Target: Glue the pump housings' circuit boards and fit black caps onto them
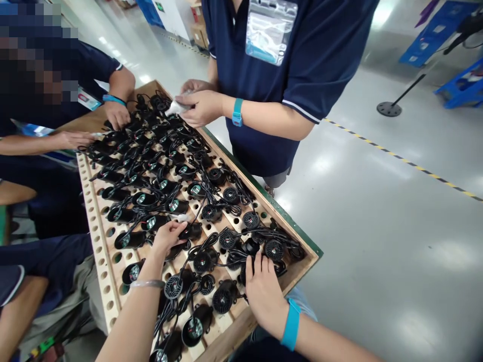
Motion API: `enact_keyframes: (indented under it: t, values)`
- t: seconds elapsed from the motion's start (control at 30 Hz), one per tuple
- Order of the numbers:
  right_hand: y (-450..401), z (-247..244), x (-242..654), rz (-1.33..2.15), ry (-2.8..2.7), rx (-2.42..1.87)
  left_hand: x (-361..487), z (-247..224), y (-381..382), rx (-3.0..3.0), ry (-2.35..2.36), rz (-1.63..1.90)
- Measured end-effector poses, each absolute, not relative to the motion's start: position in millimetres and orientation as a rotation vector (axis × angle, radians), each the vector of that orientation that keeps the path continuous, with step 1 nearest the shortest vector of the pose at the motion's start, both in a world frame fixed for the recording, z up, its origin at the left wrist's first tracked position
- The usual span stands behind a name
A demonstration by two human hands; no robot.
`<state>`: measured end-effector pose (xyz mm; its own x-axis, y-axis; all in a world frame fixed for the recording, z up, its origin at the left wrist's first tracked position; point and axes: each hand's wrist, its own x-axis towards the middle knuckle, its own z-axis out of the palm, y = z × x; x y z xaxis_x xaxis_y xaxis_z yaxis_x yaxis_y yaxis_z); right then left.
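My left hand (169,237) is closed in a pinch over the middle of a wooden tray (234,332). A small white object (183,217) shows at its fingertips, mostly hidden by the fingers. Right beside those fingertips lies a black cylindrical housing (191,231). Near the tray's close right corner, my right hand (266,289) has its fingers stretched over a dark round housing (246,274), whose lower side is hidden. Around both hands lie housings with slotted round faces, such as a slotted housing (274,249), and open ones showing green circuit boards (195,327). Black cables (211,241) tangle between them.
Across the tray, a standing person's hands (202,105) hold a white nozzled item (175,107). At the far left, another person's hands (117,114) work among the housings. The tray has a raised green edge (279,211). Yellow-black tape (400,158) crosses the floor.
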<state>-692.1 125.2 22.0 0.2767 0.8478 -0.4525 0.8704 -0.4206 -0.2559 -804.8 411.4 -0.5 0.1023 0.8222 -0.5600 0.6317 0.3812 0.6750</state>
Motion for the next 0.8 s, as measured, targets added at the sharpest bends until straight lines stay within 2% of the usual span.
enact_keyframes:
  t: [0.37,0.8]
  values:
    - [123,26,-684,-1.11,1.679,2.453,-804,0,410,1.349,1.628,0.225]
    - [132,41,-666,-1.16,1.738,2.342,-812,-6,411,1.423,1.599,0.195]
